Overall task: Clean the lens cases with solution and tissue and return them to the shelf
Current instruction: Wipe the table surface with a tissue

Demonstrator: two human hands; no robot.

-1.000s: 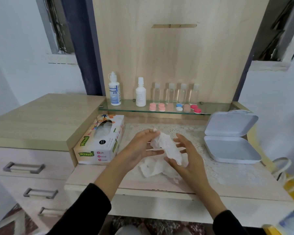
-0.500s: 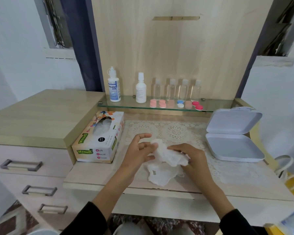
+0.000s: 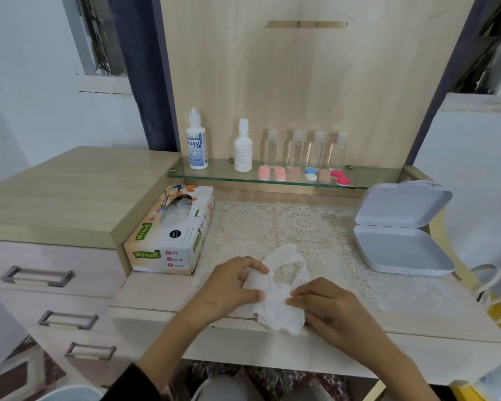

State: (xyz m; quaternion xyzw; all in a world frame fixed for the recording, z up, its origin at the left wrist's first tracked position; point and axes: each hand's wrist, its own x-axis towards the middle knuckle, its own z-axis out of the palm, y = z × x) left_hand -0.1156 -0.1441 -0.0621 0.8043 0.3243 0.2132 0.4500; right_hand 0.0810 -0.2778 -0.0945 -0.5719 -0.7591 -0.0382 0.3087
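A crumpled white tissue lies near the front edge of the dressing table. My left hand pinches its left side and my right hand pinches its right side. Several lens cases in pink, beige, blue-white and red sit in a row on the glass shelf at the back. On the shelf's left stand a solution bottle marked "Dream Eye" and a plain white bottle.
Several small clear bottles stand behind the cases. A Mysoft tissue box sits at the left, an open grey hinged box at the right, a lace mat between them. Drawers are at the left.
Both hands have come down and toward me with the tissue, from above the lace mat to the table's front edge. The tissue is more bunched between the fingers.
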